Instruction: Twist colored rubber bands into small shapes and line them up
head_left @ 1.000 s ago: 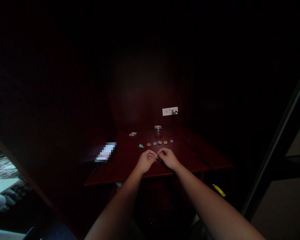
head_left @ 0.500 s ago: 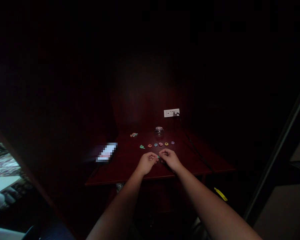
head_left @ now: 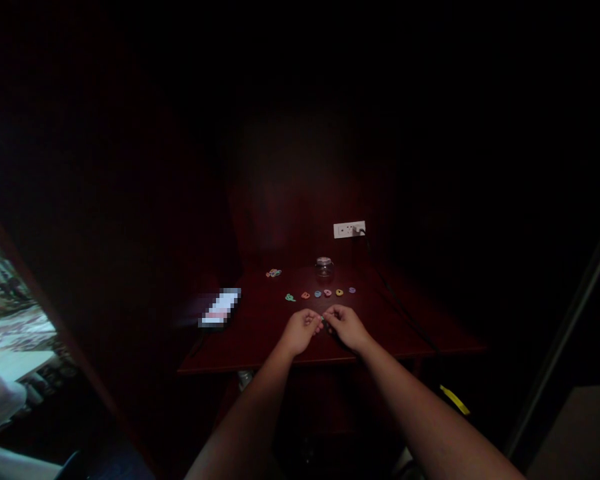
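Over the front of the dark red desk, my left hand (head_left: 303, 331) and my right hand (head_left: 347, 327) meet fingertip to fingertip. Both are closed in a pinch on a small green band (head_left: 322, 319), mostly covered by the fingers. Just beyond them runs a row of small looped bands like hair ties: a green one (head_left: 290, 298), an orange one (head_left: 305, 295), a blue one (head_left: 318, 293), a pink one (head_left: 328, 293), a yellow one (head_left: 339, 293) and a purple one (head_left: 352, 290). Farther back on the left lies a small pile of mixed bands (head_left: 273, 273).
A clear lidded jar (head_left: 324, 268) stands behind the row. On the desk's left lies a phone (head_left: 221, 308) with a lit, blurred screen. A black cable (head_left: 395, 298) runs from the wall socket (head_left: 349, 229) down the right side. The desk's front edge (head_left: 325, 361) passes below my wrists.
The whole view has shifted slightly, so everything sits a little lower and to the right. My hands stay together at the green band, with less of it showing between the fingertips.
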Demonstrator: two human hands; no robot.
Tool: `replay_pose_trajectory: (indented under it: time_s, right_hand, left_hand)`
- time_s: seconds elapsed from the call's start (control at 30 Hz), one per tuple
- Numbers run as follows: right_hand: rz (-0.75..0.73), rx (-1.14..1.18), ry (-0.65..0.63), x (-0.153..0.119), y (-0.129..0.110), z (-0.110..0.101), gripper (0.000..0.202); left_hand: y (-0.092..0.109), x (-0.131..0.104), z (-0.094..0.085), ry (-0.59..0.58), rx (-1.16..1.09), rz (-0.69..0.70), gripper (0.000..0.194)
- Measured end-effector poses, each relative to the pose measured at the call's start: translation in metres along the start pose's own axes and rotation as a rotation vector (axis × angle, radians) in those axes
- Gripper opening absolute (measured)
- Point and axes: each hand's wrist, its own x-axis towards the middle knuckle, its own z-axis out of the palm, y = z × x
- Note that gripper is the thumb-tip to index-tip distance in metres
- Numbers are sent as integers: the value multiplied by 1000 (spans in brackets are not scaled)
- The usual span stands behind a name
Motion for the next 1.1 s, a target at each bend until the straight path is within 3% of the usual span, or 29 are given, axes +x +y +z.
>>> replay_pose_trajectory:
  time_s: [0.47,0.67,0.9,1.1]
  right_hand:
    - [-33,-59,9,1,5,0,28]
    - [16,92,20,3,5,0,30]
    - [5,158,-115,0,0,0,25]
    - [16,132,-60,1,2,-1,26]
  left_hand:
    - [-1,0,0,-19,15,9,32]
    - [2,1,0,-11,15,-18,32]
    - [3,1,0,14,-31,-47,32]
    - [5,0,0,-1,-39,-42,32]
